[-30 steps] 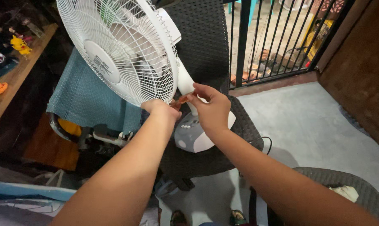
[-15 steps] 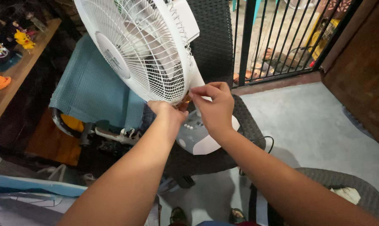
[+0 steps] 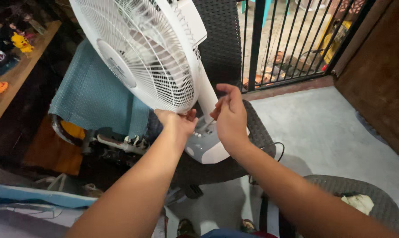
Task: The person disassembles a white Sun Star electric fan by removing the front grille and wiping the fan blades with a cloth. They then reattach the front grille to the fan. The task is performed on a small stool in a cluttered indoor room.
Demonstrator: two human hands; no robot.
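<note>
Chair: the dark woven wicker chair is carrying the fan, its seat spreading out under both of your hands and its back rising behind the fan head.
Fan: the white plastic table fan with a round wire grille is standing on that seat, its head tilting up and to the left above your grips, its white stem running down between your two hands to the grey and white base just below them.
Cloth: a teal fabric sheet is hanging to the left of your left hand, behind the grille.
Gate: a black metal bar gate is standing beyond your right hand, well apart from it.
Second seat: another dark wicker seat with a pale crumpled rag is lying under your right forearm, near the bottom right.
Cable: a thin black cord is looping just right of your right wrist, beside the chair's edge.
Left hand: your left hand is touching the bottom rim of the grille, fingers curling up against the wire; you are gripping the rim lightly from below.
Right hand: your right hand is sitting just right of the stem, thumb and fingertips pressing together on a small thin object; what it is cannot be told, as it is too small.
</note>
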